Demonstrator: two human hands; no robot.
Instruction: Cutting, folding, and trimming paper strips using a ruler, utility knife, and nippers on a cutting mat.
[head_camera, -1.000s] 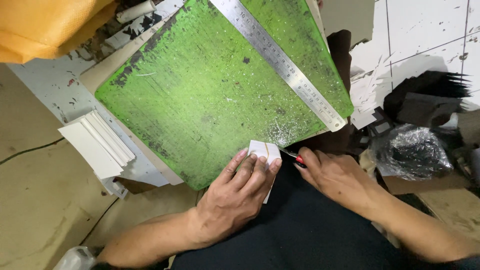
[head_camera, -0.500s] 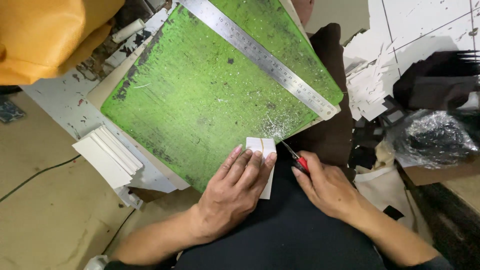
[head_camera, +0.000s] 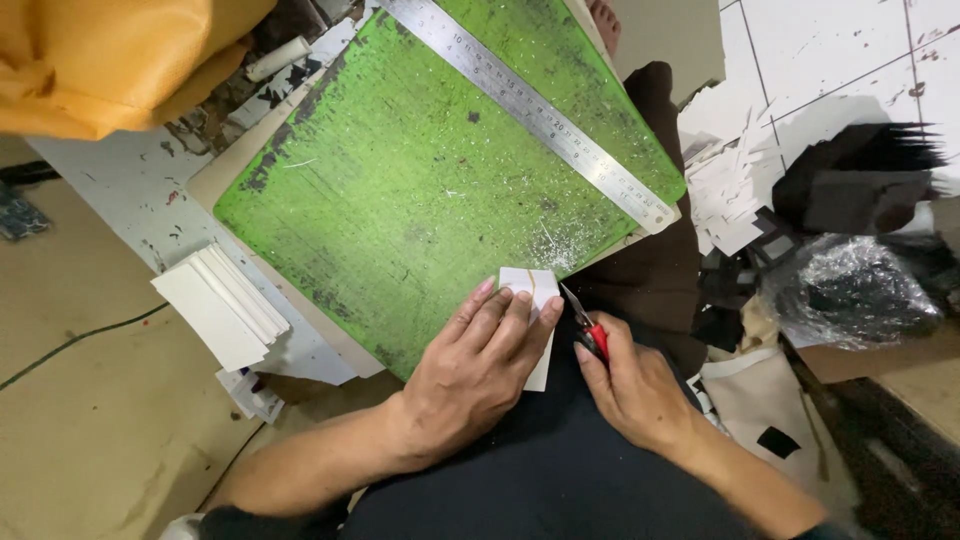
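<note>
Our left hand (head_camera: 480, 365) still pins the white card (head_camera: 530, 290) flat at the green mat's (head_camera: 420, 200) near corner; right hand (head_camera: 635, 385), clamped on the red knife (head_camera: 590, 335), has edged its blade against the card's side

Head-worn camera, single view, looking steeply down from close above the person's lap.
The scuffed green rectangular cutting mat (head_camera: 430, 190) fills the centre, turned diagonally; forearms enter from the bottom edge below it, tiled floor at right.
</note>
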